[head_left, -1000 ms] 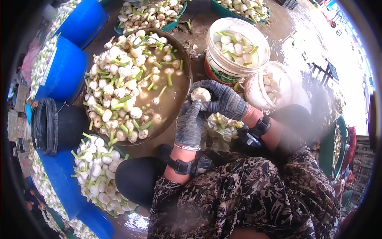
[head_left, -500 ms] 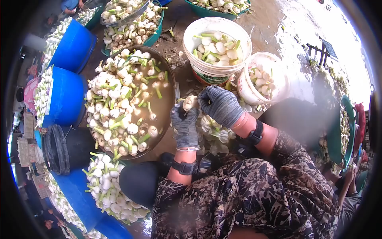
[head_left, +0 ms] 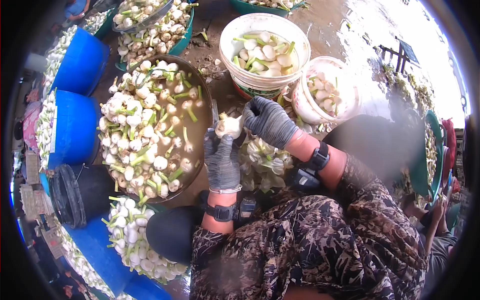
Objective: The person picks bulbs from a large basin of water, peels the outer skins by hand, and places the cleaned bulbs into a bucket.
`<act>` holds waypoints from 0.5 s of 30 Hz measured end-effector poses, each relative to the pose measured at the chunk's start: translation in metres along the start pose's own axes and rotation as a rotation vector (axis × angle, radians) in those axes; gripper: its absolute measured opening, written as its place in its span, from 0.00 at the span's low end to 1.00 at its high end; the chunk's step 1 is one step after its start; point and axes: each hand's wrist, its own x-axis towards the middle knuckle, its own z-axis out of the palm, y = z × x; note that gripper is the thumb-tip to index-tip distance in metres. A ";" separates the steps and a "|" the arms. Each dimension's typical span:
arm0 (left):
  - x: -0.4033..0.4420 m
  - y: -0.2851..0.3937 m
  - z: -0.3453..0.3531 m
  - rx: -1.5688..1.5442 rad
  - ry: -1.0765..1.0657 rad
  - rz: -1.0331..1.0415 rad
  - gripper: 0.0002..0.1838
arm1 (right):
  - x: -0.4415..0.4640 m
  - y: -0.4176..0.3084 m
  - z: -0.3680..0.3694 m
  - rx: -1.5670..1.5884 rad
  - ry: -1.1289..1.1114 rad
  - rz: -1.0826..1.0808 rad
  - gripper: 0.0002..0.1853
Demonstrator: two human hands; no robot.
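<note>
My gloved left hand (head_left: 222,162) is closed round the underside of a pale garlic bulb (head_left: 228,127). Just right of the bulb, my gloved right hand (head_left: 270,121) has its fingers curled together; what they pinch, if anything, is too small to make out. To the left lies a wide round basin (head_left: 204,87) of bulbs with green stems in murky water. Beyond my hands stands a white bucket (head_left: 231,52) holding peeled bulbs in liquid, beside a smaller white bucket (head_left: 351,102) with more bulbs. Loose pale peels (head_left: 265,160) lie below my hands.
Blue tubs (head_left: 75,127) heaped with bulbs line the left side, near a black bucket (head_left: 70,196). A pile of cleaned bulbs (head_left: 132,227) sits by my left knee. A green basin (head_left: 431,150) is at the right, with another person's arm (head_left: 439,217) below it.
My right hand has come away from the bulb's top to its right side, while my left hand keeps hold of it. The view has shifted, bringing more of the right side into sight.
</note>
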 end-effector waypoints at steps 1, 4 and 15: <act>0.000 0.000 -0.001 0.010 0.014 0.015 0.19 | 0.004 0.002 -0.007 -0.008 0.023 0.049 0.09; -0.003 0.013 0.000 -0.299 -0.074 -0.140 0.17 | 0.016 0.028 -0.021 -0.467 0.238 -0.183 0.08; -0.005 0.016 0.000 -0.144 -0.143 -0.298 0.21 | -0.016 -0.020 -0.025 -0.499 -0.076 -0.663 0.08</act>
